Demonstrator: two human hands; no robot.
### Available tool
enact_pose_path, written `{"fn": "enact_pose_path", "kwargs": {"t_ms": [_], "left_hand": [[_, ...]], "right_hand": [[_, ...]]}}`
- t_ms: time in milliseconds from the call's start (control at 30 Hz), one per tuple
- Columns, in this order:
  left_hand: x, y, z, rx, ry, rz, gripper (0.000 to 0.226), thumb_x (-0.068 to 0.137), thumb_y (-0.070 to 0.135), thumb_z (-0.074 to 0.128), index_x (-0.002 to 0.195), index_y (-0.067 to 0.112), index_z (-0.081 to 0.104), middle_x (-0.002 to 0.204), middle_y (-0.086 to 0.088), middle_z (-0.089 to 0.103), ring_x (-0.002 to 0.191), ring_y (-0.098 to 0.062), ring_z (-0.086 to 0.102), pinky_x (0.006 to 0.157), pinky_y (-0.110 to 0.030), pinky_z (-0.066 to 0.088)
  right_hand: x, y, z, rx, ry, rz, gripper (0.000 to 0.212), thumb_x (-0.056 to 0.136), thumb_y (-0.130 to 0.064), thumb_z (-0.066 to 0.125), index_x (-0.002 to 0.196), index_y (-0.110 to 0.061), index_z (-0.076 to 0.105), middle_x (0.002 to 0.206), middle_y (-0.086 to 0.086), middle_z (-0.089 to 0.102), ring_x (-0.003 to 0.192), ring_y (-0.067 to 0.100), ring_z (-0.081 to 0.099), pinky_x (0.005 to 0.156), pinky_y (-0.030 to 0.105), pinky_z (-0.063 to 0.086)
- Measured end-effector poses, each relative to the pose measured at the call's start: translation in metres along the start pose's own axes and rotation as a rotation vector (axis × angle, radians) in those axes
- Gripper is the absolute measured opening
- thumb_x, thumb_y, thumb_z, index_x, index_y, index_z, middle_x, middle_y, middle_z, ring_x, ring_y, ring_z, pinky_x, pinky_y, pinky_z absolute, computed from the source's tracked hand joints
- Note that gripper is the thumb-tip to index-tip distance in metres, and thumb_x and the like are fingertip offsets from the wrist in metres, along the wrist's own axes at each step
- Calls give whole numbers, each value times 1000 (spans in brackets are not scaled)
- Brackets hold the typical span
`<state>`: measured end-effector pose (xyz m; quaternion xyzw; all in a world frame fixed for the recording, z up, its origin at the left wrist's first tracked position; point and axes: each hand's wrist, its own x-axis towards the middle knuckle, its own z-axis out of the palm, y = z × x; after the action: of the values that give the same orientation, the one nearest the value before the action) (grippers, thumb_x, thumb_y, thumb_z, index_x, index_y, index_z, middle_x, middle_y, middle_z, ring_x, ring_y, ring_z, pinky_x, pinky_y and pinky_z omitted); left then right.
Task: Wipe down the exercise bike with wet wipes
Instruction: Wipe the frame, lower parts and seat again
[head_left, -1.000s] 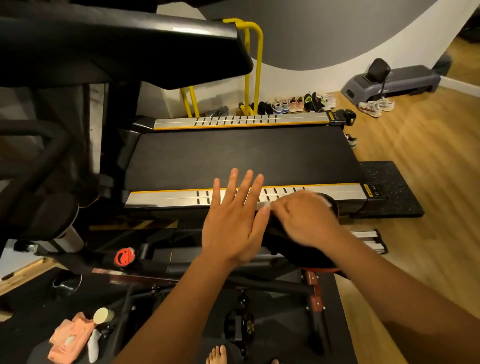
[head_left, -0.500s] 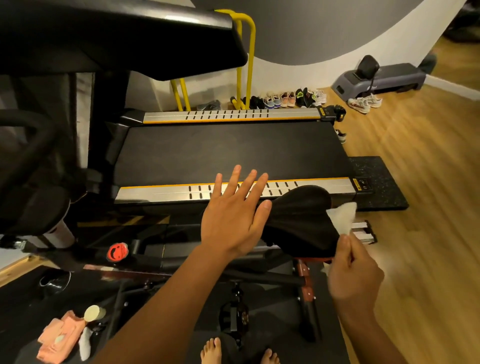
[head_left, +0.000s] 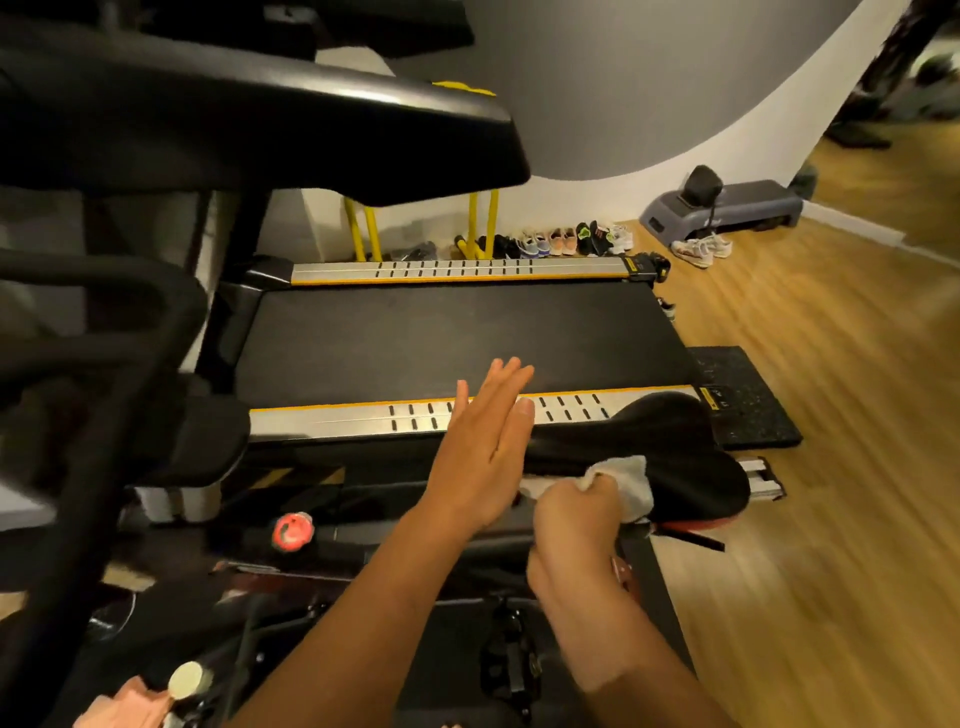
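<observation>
Right hand (head_left: 576, 519), wipe (head_left: 632, 480) back on saddle (head_left: 670, 441)

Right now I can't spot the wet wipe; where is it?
Head view, right of centre: the wet wipe is gripped by the right hand against the near edge of the black saddle, beside the flat left hand.

Black exercise bike saddle (head_left: 660, 441), level, narrow nose pointing left, crumpled white wet wipe (head_left: 631, 480) pressed against its near edge
</observation>
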<state>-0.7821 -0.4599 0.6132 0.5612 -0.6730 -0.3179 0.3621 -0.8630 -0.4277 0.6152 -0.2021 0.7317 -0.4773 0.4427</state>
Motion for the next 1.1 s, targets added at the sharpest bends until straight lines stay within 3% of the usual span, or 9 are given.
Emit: {"fn": "enact_pose_path", "kwargs": {"t_ms": [133, 233, 333, 433, 533, 633, 833, 933, 1100], "left_hand": [[-14, -23, -55, -157, 158, -188, 42, 107, 34, 31, 147, 25, 43, 152, 6, 42, 141, -6, 33, 121, -32, 21], [-26, -30, -91, -233, 147, -246, 39, 106, 37, 33, 136, 27, 57, 138, 4, 57, 127, -6, 50, 112, -31, 36], [-35, -29, -127, -288, 223, -250, 31, 105, 40, 37, 121, 29, 61, 109, 7, 66, 99, -5, 62, 87, -24, 51], [-46, -22, -166, -387, 428, -306, 21, 103, 30, 45, 115, 20, 61, 98, 9, 62, 92, -5, 61, 73, -8, 48], [-66, -21, -179, -552, 491, -259, 26, 96, 20, 61, 120, 14, 64, 103, 0, 71, 93, -14, 69, 76, -28, 58], [-76, -28, -167, -543, 486, -255, 26, 90, 15, 70, 115, 16, 64, 101, -3, 72, 89, -16, 71, 67, -27, 58], [-81, -30, -119, -763, 538, -354, 23, 91, 4, 66, 109, 16, 61, 96, -11, 70, 82, -22, 73, 66, -29, 60], [-81, -35, -116, -888, 588, -405, 18, 94, 9, 64, 110, 14, 61, 93, -13, 72, 83, -27, 73, 70, -32, 61], [-81, -30, -127, -889, 383, -369, 17, 96, 17, 60, 109, 10, 70, 95, -4, 75, 90, -17, 73, 75, -27, 60]], "right_hand": [[-27, -2, 30, -34, -110, 86, 30, 95, 4, 42, 124, 6, 50, 75, 6, 44, 64, 16, 45, 78, 43, 45], [-70, -14, 62, -56, -335, -126, 23, 93, 5, 42, 98, -7, 61, 79, 10, 56, 79, 23, 54, 72, 33, 46], [-102, -47, 87, -1, -640, -343, 30, 95, -1, 49, 82, -19, 69, 80, 7, 70, 81, 17, 66, 72, 32, 53], [-107, -70, 89, -84, -880, -362, 33, 93, 0, 50, 91, -24, 72, 88, 0, 74, 92, 18, 70, 83, 40, 58], [-107, -65, 83, -108, -1047, -283, 22, 91, -11, 57, 108, -19, 69, 100, 3, 74, 98, 22, 70, 83, 44, 57], [-98, -53, 77, -236, -1037, -362, 32, 77, -38, 67, 106, -26, 69, 96, -2, 75, 91, 16, 71, 78, 39, 55], [-76, -45, 76, -309, -719, -510, 7, 94, -24, 60, 97, -25, 67, 75, 2, 72, 63, 12, 69, 54, 27, 53], [-68, -48, 83, -290, -708, -534, 19, 93, -19, 62, 96, -38, 61, 93, -2, 71, 83, 18, 70, 70, 41, 59], [-66, -49, 82, -271, -852, -400, 14, 95, -29, 59, 107, -29, 67, 96, -5, 75, 90, 14, 72, 79, 36, 56]]}}
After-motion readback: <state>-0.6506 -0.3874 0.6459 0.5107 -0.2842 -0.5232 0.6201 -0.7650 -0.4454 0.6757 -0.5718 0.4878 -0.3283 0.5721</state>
